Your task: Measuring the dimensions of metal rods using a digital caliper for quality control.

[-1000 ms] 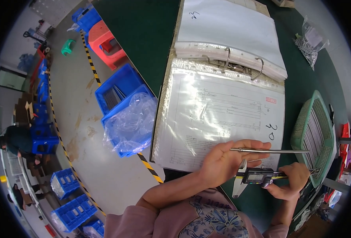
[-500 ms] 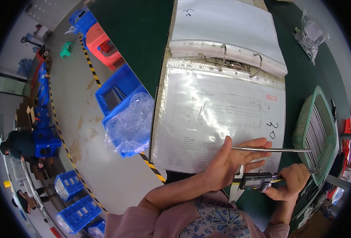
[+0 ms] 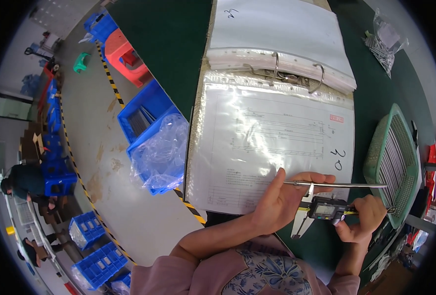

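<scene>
My left hand (image 3: pixel 282 199) pinches one end of a thin metal rod (image 3: pixel 348 185), which lies level and points right. My right hand (image 3: pixel 363 219) grips a digital caliper (image 3: pixel 326 209) with a small grey display. The caliper's upper jaws touch the rod near my left fingers, and its lower jaws point down toward my chest. Both hands hover over the near edge of an open ring binder (image 3: pixel 272 132) whose plastic-sleeved page shows a technical drawing.
A green mesh basket (image 3: pixel 383 150) with several metal rods sits at the right on the dark green table (image 3: pixel 173 54). A clear bag of small parts (image 3: pixel 385 42) lies at the far right. Blue bins (image 3: pixel 146 125) and a red stool (image 3: pixel 124 56) stand on the floor at left.
The hands, rod and caliper stay almost where they were; the caliper has shifted slightly left along the rod. The camera view moved a little.
</scene>
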{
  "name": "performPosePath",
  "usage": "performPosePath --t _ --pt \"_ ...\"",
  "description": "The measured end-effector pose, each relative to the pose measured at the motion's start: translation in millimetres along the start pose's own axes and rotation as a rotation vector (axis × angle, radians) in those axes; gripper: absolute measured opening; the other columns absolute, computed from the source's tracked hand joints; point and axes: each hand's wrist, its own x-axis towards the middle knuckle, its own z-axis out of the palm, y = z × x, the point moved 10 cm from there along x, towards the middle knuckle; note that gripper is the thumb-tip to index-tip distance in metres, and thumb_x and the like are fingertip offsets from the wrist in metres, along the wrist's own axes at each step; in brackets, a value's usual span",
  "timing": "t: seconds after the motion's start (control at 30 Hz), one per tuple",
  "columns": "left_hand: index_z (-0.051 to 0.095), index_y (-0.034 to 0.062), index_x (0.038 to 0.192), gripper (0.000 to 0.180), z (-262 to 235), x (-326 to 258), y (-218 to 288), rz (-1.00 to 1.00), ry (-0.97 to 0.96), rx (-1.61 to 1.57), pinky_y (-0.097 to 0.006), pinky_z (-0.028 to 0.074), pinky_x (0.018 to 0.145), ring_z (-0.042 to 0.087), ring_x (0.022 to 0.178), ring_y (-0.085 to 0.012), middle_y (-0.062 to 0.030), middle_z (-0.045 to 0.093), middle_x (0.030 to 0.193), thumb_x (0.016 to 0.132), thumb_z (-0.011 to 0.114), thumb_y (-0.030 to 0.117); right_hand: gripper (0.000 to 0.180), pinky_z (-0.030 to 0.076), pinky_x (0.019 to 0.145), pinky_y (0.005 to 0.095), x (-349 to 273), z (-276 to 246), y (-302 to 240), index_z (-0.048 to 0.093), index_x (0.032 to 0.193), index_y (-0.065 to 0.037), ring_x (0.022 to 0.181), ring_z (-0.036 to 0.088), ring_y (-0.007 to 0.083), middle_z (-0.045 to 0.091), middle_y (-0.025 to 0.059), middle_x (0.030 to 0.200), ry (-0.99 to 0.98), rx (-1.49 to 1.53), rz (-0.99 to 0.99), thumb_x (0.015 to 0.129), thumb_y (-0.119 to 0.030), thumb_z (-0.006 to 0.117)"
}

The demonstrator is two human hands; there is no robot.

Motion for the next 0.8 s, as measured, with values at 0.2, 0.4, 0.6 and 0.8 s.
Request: performPosePath --t 0.2,0.4,0.6,0.8 --pt "0.041 -0.0004 0.119 0.068 -5.5 -5.0 1.7 -0.043 0.100 -0.054 -0.046 0.032 0.100 0.035 0.123 -0.0328 -0.0242 0.035 0.131 0.089 0.016 0.055 0.049 0.025 0.039 0.0304 22.0 6.0 -8.1 0.044 0.056 -0.009 0.037 0.035 0.0197 0.034 0.0026 0.047 0.005 -0.028 -0.033 0.059 -0.050 0.069" --pt "0.041 -0.0003 0.120 0.067 -9.4 0.6 6.5 -0.012 0.127 0.023 -0.048 0.035 0.098 0.034 0.123 -0.0353 -0.0249 0.035 0.131 0.089 0.015 0.054 0.049 0.024 0.038 0.0294 20.4 7.7 -2.8 0.042 0.053 -0.010 0.037 0.034 0.0184 0.033 0.0015 0.046 0.026 -0.048 -0.037 0.057 -0.050 0.069" --pt "0.040 -0.0007 0.120 0.069 -11.8 -3.6 2.2 -0.031 0.128 -0.004 -0.046 0.033 0.098 0.034 0.123 -0.0350 -0.0252 0.034 0.131 0.089 0.014 0.055 0.048 0.028 0.042 0.0307 12.1 14.4 -8.1 0.048 0.061 -0.007 0.041 0.039 0.0215 0.040 0.0042 0.051 0.054 -0.012 -0.087 0.060 -0.050 0.068" --pt "0.041 -0.0023 0.120 0.070 -5.4 -2.5 -1.7 -0.002 0.040 -0.141 -0.037 0.033 0.100 0.043 0.117 -0.0247 -0.0188 0.040 0.130 0.090 0.017 0.056 0.050 0.030 0.045 0.0331 0.9 18.0 -8.0 0.051 0.065 -0.005 0.044 0.041 0.0241 0.043 0.0065 0.053 0.043 -0.037 -0.094 0.064 -0.052 0.065"
